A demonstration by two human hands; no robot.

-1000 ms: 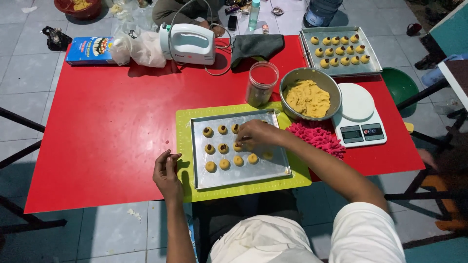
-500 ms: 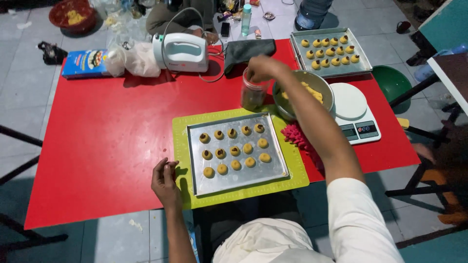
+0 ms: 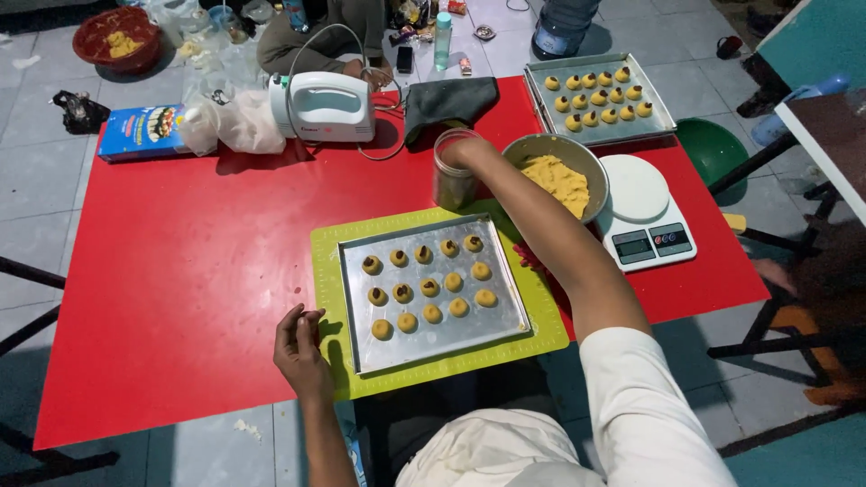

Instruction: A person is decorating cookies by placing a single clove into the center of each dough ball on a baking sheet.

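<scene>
Fingers of the right hand are dipped into the clear jar — grip hidden; the jar could be tipped near the table's far edge. The left hand rests half-curled, empty, at the green mat's near corner.

blue box: a flat rectangular carton at the upper left of the frame, lying on the bench's far corner, blue with a colourful picture on its face.
scale screen: a small dark display at centre right, set in the white scale's front beside its buttons.

Matt metal tray on green plastic mat, glossy red table.
</scene>
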